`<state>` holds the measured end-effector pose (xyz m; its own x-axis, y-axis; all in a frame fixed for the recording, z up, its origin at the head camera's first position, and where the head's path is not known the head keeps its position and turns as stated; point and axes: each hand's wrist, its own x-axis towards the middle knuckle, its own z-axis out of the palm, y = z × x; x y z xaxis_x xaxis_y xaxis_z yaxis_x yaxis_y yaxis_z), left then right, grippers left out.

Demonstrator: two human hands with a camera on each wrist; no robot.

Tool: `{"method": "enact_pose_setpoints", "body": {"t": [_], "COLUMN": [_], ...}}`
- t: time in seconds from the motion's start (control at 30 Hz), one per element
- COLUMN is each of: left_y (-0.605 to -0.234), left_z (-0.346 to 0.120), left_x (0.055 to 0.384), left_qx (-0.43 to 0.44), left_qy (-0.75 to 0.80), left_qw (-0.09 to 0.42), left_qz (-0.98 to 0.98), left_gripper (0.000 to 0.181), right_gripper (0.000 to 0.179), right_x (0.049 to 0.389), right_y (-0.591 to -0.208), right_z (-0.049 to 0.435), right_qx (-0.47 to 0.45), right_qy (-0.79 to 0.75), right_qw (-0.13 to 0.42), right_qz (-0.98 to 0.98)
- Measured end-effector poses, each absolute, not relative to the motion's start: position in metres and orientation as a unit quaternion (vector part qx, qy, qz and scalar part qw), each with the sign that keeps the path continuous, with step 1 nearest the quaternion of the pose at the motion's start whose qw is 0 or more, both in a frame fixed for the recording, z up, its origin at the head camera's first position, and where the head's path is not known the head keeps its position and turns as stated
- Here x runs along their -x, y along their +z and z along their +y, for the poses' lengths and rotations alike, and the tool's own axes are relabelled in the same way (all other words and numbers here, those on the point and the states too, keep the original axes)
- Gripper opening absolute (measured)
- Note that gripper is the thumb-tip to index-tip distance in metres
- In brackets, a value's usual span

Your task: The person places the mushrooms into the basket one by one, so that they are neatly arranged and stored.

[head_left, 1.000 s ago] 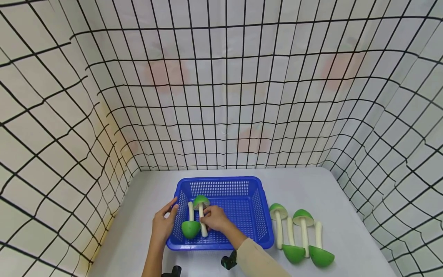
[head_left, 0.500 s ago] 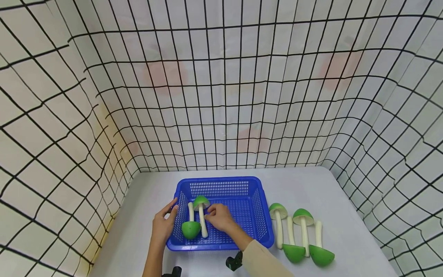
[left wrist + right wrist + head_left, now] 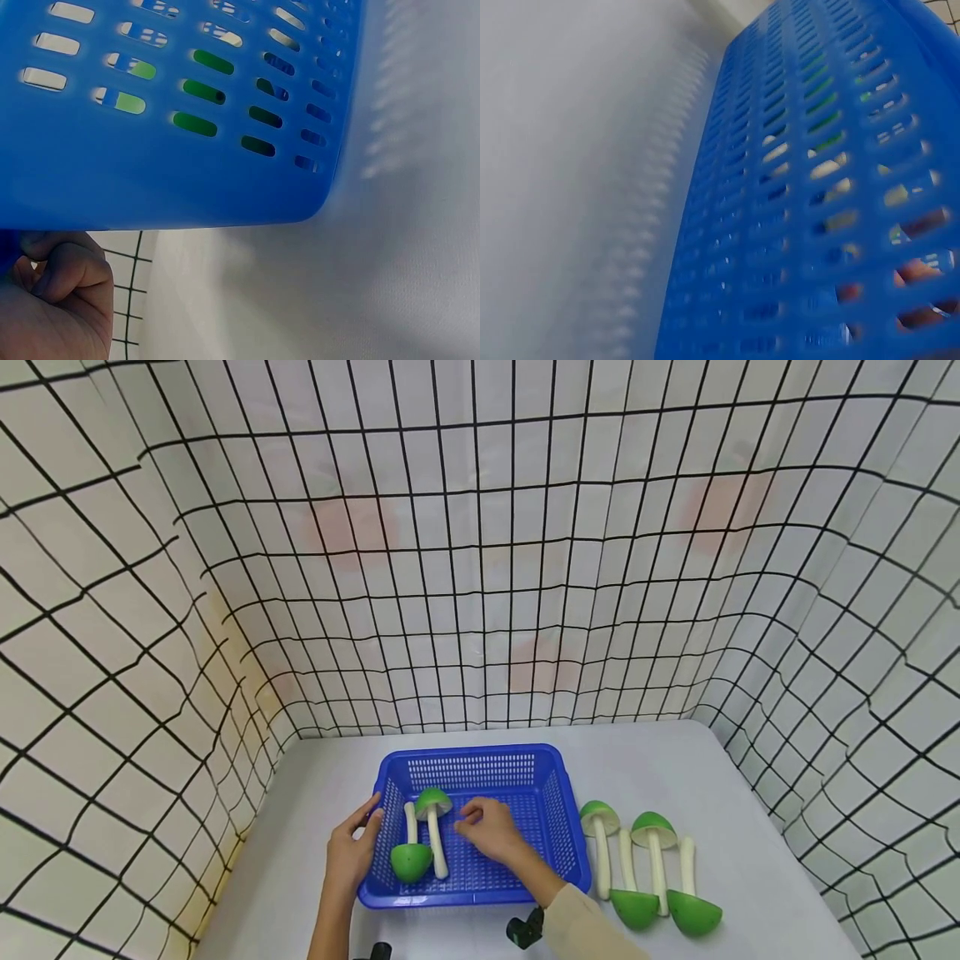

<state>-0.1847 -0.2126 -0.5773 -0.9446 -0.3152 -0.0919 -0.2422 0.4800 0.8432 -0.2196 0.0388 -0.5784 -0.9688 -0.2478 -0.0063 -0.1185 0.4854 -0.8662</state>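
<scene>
In the head view a blue basket (image 3: pixel 480 900) holds two toy mushrooms side by side at its left. One mushroom (image 3: pixel 411 863) has its green cap toward the near side; the other mushroom (image 3: pixel 437 843) has its cap toward the far side. My left hand (image 3: pixel 349 852) grips the basket's left rim; the left wrist view shows its fingers (image 3: pixel 75 271) curled at the rim. Over the middle of the basket is my right hand (image 3: pixel 491 831), fingers loosely bent with nothing between them, a little right of the mushroom stems. Through the basket's slots the right wrist view shows parts of that hand.
Right of the basket several more green-capped mushrooms (image 3: pixel 654 852) lie in a row on the white table (image 3: pixel 637 760), caps alternating near and far. Black netting (image 3: pixel 480 610) over pale walls encloses the back and sides.
My right hand has let go of the far-capped mushroom's stem and moved a little to the right. The left hand stays at the basket's rim.
</scene>
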Motion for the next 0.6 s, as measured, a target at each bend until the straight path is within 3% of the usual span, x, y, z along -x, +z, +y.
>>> {"method": "enact_pose_setpoints", "body": {"t": [0.6], "left_y": [-0.579], "left_z": [-0.213], "left_x": [0.185], "left_qx": [-0.166], "left_qy": [-0.481], "left_qw": [0.038], "left_qz": [-0.86], "left_gripper": [0.054], "right_gripper": [0.021], "right_x": [0.216], "right_y": [-0.57], "right_z": [0.072], "right_qx": [0.11], "right_qy": [-0.491], "right_qw": [0.025], "right_qz": [0.864]}}
